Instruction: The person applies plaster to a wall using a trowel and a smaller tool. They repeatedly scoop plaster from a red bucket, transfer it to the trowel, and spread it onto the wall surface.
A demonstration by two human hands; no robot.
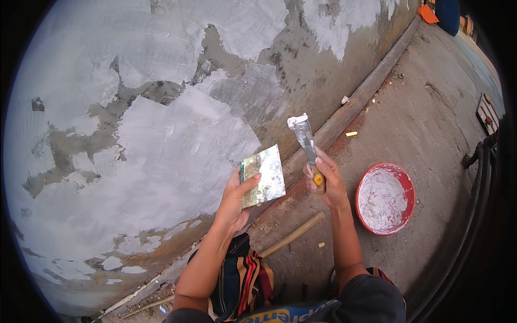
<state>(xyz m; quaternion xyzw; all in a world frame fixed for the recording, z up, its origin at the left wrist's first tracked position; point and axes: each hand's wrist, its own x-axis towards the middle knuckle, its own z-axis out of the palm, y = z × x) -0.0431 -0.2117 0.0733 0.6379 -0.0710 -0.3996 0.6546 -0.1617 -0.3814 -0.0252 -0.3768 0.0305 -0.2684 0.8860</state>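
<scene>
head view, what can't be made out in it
In the head view:
- most fingers of the left hand, hidden behind the flat plate
- part of the handle of the scraper, covered by the right hand
- the floor of the red basin, under white paste
- the top of the blue object, cut off by the upper edge

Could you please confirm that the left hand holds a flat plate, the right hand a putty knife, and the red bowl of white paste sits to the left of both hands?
Not quite: the left hand does hold a flat plate and the right hand a putty knife, but the head view shows the red bowl to the right of both hands, not the left.
</scene>
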